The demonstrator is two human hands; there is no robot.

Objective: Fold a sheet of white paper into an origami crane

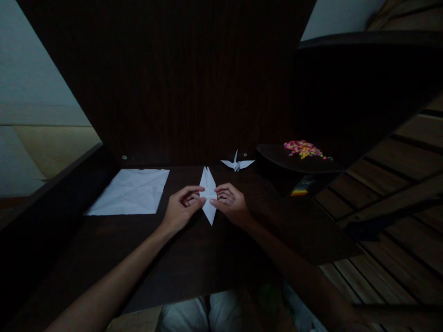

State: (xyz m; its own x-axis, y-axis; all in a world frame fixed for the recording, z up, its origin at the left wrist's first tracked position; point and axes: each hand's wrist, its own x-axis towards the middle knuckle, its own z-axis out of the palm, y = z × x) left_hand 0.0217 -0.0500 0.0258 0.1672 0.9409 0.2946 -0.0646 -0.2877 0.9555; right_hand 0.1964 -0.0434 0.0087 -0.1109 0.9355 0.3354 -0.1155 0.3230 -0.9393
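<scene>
A white folded paper (209, 184), shaped like a long diamond with a split upper point, is held between both hands just above the dark desk. My left hand (182, 205) pinches its left edge with thumb and fingers. On the opposite edge, my right hand (233, 203) grips it the same way, thumb on the front face. Behind and to the right stands a finished white origami crane (237, 163) with its wings spread. A creased, unfolded sheet of white paper (133, 191) lies flat left of my left hand.
Small pink, red and yellow pieces (302, 149) lie heaped on a rounded dark shelf (277, 159) at the right. A dark upright panel (190, 83) closes off the back of the desk (173, 258). A low side board (51, 184) runs along the left.
</scene>
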